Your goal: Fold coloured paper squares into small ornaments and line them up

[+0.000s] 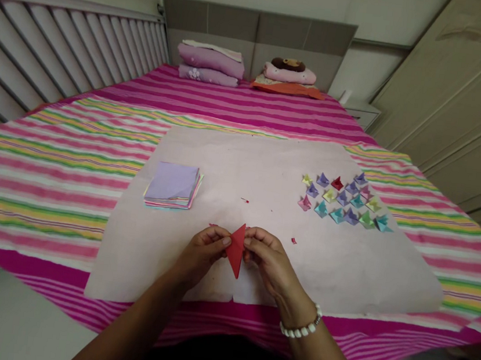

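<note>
A folded red paper [236, 249], pointed at top and bottom, is pinched between both my hands above the near edge of a large white sheet [267, 177]. My left hand [202, 254] grips its left side with closed fingers. My right hand [268, 259], with a white bead bracelet on the wrist, grips its right side. A stack of coloured square papers [172, 185], lilac on top, lies to the left on the sheet. Several small folded paper shapes [345, 200] in many colours sit in a cluster to the right.
The sheet lies on a bed with a pink striped cover [49, 168]. Folded pillows and blankets [211, 62] are piled at the headboard. A slatted rail [64, 47] runs along the left, a wardrobe [464, 102] stands at the right. Tiny red scraps [293, 241] dot the sheet.
</note>
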Available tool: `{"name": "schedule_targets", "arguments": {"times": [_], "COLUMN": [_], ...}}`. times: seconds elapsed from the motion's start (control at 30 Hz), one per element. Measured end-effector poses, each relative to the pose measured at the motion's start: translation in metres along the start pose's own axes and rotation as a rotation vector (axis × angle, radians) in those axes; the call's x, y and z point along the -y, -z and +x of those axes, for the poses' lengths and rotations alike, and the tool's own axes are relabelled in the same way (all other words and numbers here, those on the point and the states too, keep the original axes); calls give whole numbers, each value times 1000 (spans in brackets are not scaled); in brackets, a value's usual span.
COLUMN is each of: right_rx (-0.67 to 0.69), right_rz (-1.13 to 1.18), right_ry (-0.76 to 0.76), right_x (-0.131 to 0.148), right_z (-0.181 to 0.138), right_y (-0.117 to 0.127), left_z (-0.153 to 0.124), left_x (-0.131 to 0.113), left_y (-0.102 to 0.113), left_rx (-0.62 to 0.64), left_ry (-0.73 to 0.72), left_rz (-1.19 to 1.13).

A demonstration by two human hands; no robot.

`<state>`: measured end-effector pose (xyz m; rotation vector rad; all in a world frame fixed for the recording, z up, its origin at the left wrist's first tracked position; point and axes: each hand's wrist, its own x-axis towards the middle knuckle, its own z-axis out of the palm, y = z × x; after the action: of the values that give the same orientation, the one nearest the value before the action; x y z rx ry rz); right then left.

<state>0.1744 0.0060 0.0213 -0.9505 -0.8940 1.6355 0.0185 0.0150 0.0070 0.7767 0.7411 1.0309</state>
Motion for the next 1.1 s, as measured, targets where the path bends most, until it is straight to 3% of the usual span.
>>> {"name": "schedule_targets", "arguments": {"times": [0.27, 0.67, 0.87, 0.97, 1.1], "right_rx": [24, -16, -28, -47, -194], "right_rz": [100, -63, -264, -347, -497], "right_ry": [-56, 27, 119, 134, 238], "right_x": [-4, -9, -15, -20, -23], "right_z": [0, 2, 2, 2, 2], "right_y": [0, 3, 3, 3, 3], "left_z": [0, 2, 2, 3, 0], "left_x": [1, 5, 11, 13, 7], "left_y": [3, 5, 3, 2, -2], "left_rx": [71, -59, -140, -170, -414], "left_ry": [30, 64, 78, 67, -149], "left_rz": [-53, -96, -88, 18, 469]}}
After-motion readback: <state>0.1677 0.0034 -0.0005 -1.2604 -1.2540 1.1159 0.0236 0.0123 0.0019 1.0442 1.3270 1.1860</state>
